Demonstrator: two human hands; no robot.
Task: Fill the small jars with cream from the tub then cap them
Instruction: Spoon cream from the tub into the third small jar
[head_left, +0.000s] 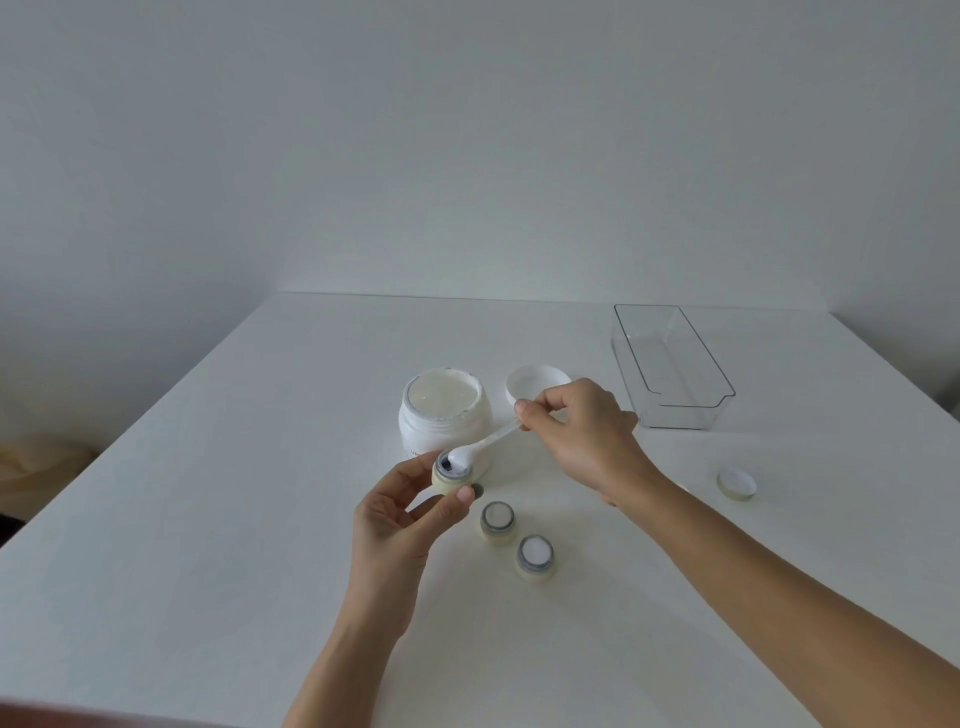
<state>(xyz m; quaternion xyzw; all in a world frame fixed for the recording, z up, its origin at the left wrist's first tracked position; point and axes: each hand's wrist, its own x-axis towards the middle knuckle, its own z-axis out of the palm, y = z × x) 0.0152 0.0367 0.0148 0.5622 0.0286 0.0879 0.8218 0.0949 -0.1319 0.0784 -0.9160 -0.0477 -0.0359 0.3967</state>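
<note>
So I've got one small cream-coloured jar (451, 475) up off the table, only partly filled, dark inside still showing. The white spoon (480, 447) has its bowl resting in the jar's mouth with a blob of cream on it. The big white tub (445, 415) sits open right behind, full nearly to the rim. Two more jars (497, 522) (535, 557) stand nearby, filled, uncapped. One cap (736, 483) lies off right.

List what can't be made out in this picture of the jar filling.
- Held jar, head view: its fill level, covered by the spoon bowl and the left hand.
- Tub label: only a few red letters show, the jar blocks the rest.
- Small caps: one visible; whether others exist is unknown.
- Right hand hides the spoon handle's end.
</note>
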